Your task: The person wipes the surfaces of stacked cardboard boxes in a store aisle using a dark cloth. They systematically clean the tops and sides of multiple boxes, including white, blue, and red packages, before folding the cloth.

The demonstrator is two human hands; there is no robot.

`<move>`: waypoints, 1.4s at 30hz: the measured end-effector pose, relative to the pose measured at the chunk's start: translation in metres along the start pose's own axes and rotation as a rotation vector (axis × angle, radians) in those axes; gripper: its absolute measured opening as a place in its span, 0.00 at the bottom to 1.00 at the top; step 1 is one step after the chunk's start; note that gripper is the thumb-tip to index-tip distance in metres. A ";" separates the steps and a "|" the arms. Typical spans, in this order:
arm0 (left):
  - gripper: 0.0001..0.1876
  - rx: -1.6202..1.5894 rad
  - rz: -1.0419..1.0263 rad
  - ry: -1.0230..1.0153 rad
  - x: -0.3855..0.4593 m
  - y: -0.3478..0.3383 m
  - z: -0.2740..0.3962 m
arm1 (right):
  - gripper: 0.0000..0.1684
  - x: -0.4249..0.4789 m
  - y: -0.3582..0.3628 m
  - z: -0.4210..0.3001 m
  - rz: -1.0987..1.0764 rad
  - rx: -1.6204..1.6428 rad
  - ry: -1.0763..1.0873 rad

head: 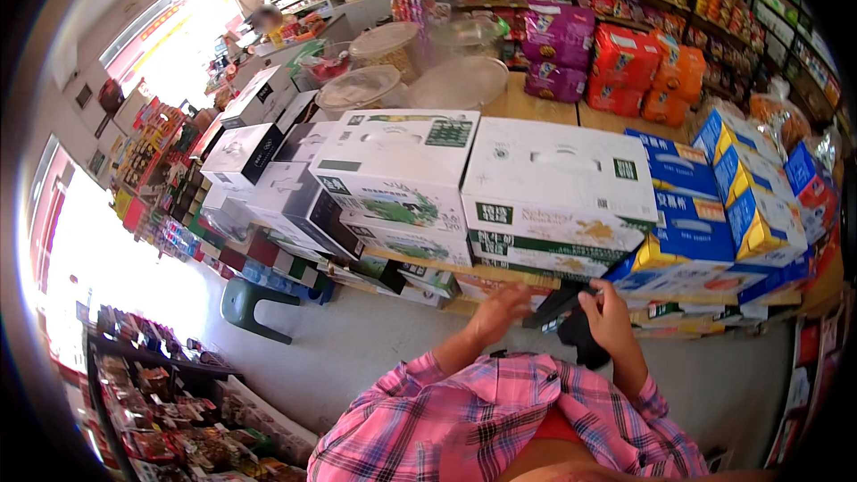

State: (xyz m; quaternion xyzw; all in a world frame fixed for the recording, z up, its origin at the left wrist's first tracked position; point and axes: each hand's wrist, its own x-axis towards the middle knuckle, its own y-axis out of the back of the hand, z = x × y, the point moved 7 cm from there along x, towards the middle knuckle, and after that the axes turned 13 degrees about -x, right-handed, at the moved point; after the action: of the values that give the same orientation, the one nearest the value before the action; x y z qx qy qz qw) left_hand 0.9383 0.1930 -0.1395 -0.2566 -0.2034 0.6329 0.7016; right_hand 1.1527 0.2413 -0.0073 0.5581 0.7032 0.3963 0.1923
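My left hand (499, 313), blurred, hangs in front of the wooden shelf edge with loosely spread fingers and nothing visible in it. Close to that edge is my right hand (606, 321), its thumb and forefinger apart, below the boxes; I cannot tell whether it touches the board. Dark items (581, 335) show between the hands, too unclear to name. Above stand white milk cartons with handles: one with a green meadow picture (395, 174) and one with gold print (559, 181). Blue and yellow boxes (693, 234) are stacked to their right.
Purple (559, 47) and red noodle multipacks (622, 67) stand behind, near lidded tubs (385, 47). A green plastic stool (251, 308) is on the floor at left. Packaged snacks fill a rack (167, 415) at lower left. A person (268, 19) is near the counter.
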 end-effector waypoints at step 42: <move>0.23 0.143 0.308 -0.146 0.065 -0.046 0.046 | 0.22 0.332 -0.075 0.045 -1.937 -0.399 0.213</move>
State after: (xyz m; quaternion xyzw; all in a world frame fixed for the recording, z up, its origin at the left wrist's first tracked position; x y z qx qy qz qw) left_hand 0.9537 0.2589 -0.0780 -0.1876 -0.1669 0.7625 0.5963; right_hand 1.0368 0.5634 -0.0362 -0.3379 0.7896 0.2272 0.4590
